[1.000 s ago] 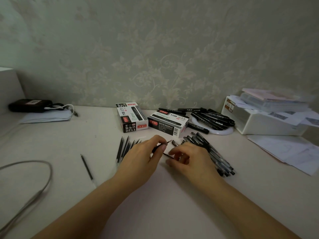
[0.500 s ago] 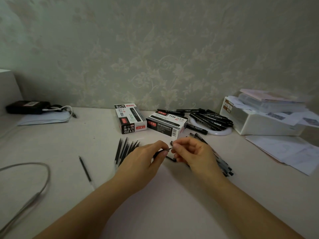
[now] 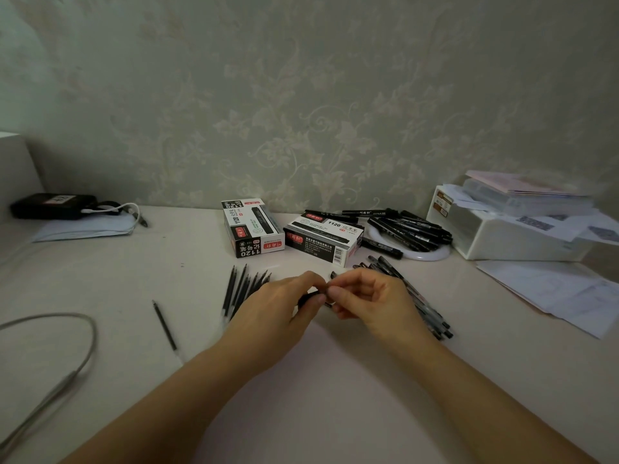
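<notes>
Pale table [image 3: 134,279]; two boxes [image 3: 251,229] at back centre; refills [image 3: 239,289] fanned before them, one refill [image 3: 164,324] apart, left; pens [image 3: 418,296] rowed right; papers [image 3: 569,293] far right; cable [image 3: 67,346] left.

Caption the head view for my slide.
Left hand and right hand pinch a black pen part between loose refills and pens.

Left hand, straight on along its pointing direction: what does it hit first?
The right hand: the left hand points away and rightward, pinching a dark pen part right by the right hand's fingertips. Beyond that, probably the marker box with the barcode, though depth is unclear.
</notes>
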The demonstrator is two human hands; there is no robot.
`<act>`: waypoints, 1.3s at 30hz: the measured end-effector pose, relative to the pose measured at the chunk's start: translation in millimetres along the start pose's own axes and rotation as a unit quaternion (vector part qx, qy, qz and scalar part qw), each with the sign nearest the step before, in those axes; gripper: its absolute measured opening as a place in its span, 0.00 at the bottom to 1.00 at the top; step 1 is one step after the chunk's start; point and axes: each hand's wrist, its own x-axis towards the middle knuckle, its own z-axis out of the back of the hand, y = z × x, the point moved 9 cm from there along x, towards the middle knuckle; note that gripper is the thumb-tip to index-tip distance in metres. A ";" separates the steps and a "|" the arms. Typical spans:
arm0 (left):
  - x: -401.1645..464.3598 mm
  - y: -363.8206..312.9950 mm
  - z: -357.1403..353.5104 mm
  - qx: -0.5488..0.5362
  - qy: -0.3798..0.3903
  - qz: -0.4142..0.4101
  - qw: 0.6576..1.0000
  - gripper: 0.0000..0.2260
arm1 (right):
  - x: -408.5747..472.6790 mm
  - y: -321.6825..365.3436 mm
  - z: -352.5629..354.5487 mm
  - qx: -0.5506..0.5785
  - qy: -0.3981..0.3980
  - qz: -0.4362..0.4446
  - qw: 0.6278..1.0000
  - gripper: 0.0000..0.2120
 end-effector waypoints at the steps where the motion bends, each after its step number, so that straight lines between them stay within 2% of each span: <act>1: 0.3 1.7 0.2 0.006 -0.001 0.004 1.000 0.08 | 0.1 -1.2 0.2 0.004 0.000 -0.003 1.000 0.03; 5: 0.3 0.6 -2.3 0.001 0.010 -0.003 1.000 0.04 | -0.4 -6.7 -1.1 -0.013 0.001 -0.016 1.000 0.05; 9: 0.7 -2.6 -4.5 0.006 0.018 -0.012 1.000 0.04 | -1.9 -2.8 0.9 -0.139 -0.018 0.016 0.990 0.16; 11: 0.6 -3.2 -4.3 0.011 0.015 -0.014 1.000 0.04 | -2.5 3.4 0.6 -0.167 -0.023 0.039 0.985 0.19; 13: 0.6 -1.7 -3.5 0.010 0.011 -0.009 1.000 0.05 | -2.0 6.6 0.5 -0.144 -0.017 0.041 0.989 0.16; 15: 0.8 0.7 -2.7 0.007 0.010 -0.002 1.000 0.05 | -0.5 5.2 -2.0 -0.116 0.007 0.034 0.993 0.07; 17: 1.0 0.5 -3.0 0.004 0.014 -0.003 1.000 0.05 | -0.2 2.5 -3.8 -0.127 0.021 0.031 0.991 0.03; 23: 0.6 0.5 -4.7 0.011 0.011 -0.002 1.000 0.05 | -0.6 2.3 -2.6 -0.169 0.002 0.026 0.985 0.14; 27: 1.7 2.2 -3.9 0.003 0.011 0.001 1.000 0.06 | -0.6 2.3 -5.7 -0.153 0.029 0.036 0.987 0.08; 32: 0.8 -3.9 -2.4 0.000 0.005 -0.013 1.000 0.05 | -0.9 5.5 -1.9 -0.162 0.005 0.046 0.986 0.21; 34: 0.6 -2.6 -1.5 0.000 0.003 -0.008 1.000 0.05 | -0.1 5.5 -1.8 -0.137 0.010 0.042 0.990 0.18; 37: 0.7 -2.4 -1.8 -0.005 0.006 -0.006 1.000 0.05 | 0.4 3.6 -3.9 -0.134 0.030 0.042 0.990 0.07; 39: 0.8 -5.4 -2.1 -0.006 0.008 -0.013 1.000 0.06 | -0.5 3.3 -4.1 -0.161 0.027 0.049 0.985 0.10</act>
